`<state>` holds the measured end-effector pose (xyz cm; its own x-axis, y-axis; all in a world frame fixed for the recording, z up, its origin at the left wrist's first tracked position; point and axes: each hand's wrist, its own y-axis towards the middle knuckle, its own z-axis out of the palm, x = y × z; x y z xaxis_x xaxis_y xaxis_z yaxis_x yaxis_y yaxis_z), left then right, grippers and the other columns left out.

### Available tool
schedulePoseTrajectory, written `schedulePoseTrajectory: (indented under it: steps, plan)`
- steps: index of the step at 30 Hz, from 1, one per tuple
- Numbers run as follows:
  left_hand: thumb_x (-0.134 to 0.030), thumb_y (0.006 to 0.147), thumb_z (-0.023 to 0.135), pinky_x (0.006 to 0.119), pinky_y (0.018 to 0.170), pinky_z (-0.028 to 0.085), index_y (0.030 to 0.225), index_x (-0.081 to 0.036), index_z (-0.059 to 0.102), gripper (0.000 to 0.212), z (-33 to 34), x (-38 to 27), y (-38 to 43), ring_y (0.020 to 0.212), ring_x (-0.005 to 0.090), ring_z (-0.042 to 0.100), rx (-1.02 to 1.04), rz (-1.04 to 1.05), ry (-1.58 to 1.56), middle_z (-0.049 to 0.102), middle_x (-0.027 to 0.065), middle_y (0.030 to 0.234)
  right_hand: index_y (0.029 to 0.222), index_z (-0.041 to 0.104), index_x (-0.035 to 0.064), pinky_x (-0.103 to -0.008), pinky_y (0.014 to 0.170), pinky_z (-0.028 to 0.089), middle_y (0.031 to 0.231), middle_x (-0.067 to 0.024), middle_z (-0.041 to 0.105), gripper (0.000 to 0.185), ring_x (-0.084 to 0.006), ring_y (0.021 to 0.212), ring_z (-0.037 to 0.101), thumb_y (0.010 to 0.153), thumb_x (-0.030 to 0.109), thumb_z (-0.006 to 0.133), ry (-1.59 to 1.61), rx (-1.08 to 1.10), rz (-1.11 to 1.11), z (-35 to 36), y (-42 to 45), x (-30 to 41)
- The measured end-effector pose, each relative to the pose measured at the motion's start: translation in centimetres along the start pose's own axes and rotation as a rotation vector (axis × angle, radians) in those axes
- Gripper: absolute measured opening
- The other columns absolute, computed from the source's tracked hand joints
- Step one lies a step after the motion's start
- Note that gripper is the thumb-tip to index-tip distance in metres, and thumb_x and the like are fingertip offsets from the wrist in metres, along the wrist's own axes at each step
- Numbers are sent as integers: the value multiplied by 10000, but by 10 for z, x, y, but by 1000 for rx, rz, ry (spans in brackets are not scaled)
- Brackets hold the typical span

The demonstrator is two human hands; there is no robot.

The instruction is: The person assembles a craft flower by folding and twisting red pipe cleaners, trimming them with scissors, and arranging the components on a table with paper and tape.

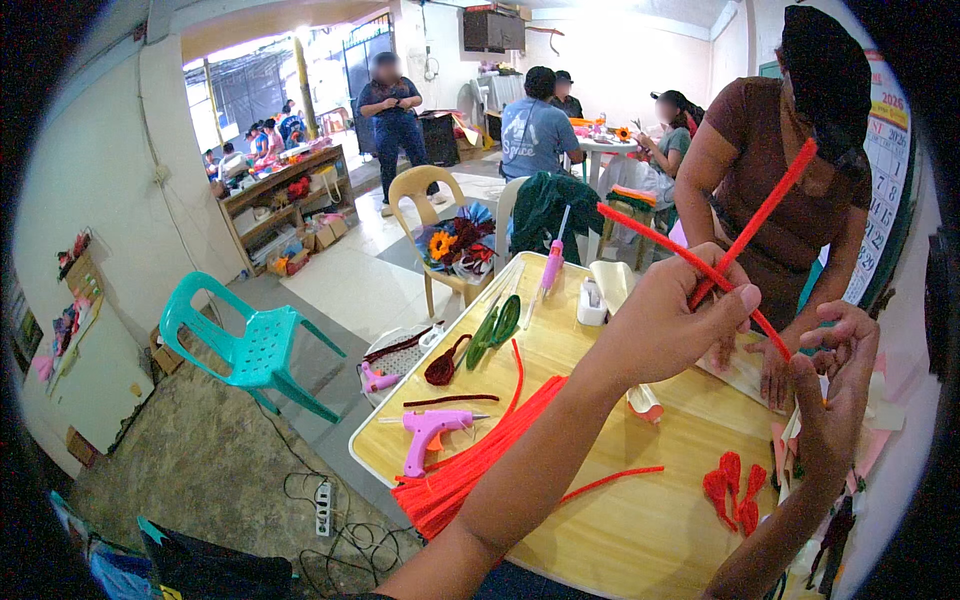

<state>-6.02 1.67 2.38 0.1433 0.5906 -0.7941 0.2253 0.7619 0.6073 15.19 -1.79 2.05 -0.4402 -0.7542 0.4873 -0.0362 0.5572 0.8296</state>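
Observation:
Two red chenille stems (772,210) cross in an X in front of me, pinched at the crossing by my left hand (667,319). One stem leans up to the right. The other slopes down to the right, its lower end at the thumb tip of my right hand (836,375), whose fingers are curled but apart. Under my left forearm lies a thick bundle of red chenille stems (480,457) on the wooden-top table (600,517). Several red looped pieces (735,491) rest near the right edge, below my right hand.
A pink glue gun (435,435), a green looped piece (491,330) and a dark red loop (448,360) lie on the table's left side. Across it, a co-worker (780,150) leans on the tabletop. A teal chair (255,345) and a power strip (323,510) are left.

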Motion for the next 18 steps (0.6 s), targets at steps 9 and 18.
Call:
schedulePoseTrajectory:
  steps: [9, 18]
  plan:
    - [-270, 909, 672, 226, 627, 442, 927, -42, 581, 247, -2, -2, -1, 694, 51, 551, -13, -12, 102, 622, -6, 744, 1207, 434, 58, -324, 894, 434, 1200, -107, 520, 542, -192, 1013, 559, 834, 307, 738, 45, 94, 51, -12, -1, -4]
    - [-262, 914, 668, 219, 625, 437, 924, -45, 581, 234, 0, -4, -1, 696, 44, 542, 3, -9, 81, 617, -12, 742, 1351, 466, 9, -430, 1099, 274, 1401, -192, 425, 633, -292, 1346, 366, 886, 408, 623, -297, 136, -222, -14, 11, 2]
